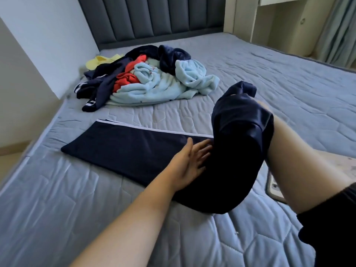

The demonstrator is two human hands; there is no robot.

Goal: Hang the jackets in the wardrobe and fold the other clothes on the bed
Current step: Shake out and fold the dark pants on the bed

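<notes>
Navy trousers with a white side stripe (123, 145) lie flat across the grey quilted bed (57, 199). My left hand (189, 160) rests flat on them with straight fingers, near the fold. My right hand (263, 106) is mostly hidden behind the lifted end of the trousers, which it holds up and curls over toward the left; only fingertips show. A pile of unfolded clothes (154, 79) sits farther back: light blue fleece, a red piece, navy garments with white stripes, and a yellow item (100, 61).
A padded grey headboard (150, 18) stands at the far end. A white wall ledge (38, 54) borders the bed on the left. Cream shelving (289, 26) and curtains (339, 35) are at the right. A mat (274, 186) lies on the floor beside the bed's right edge.
</notes>
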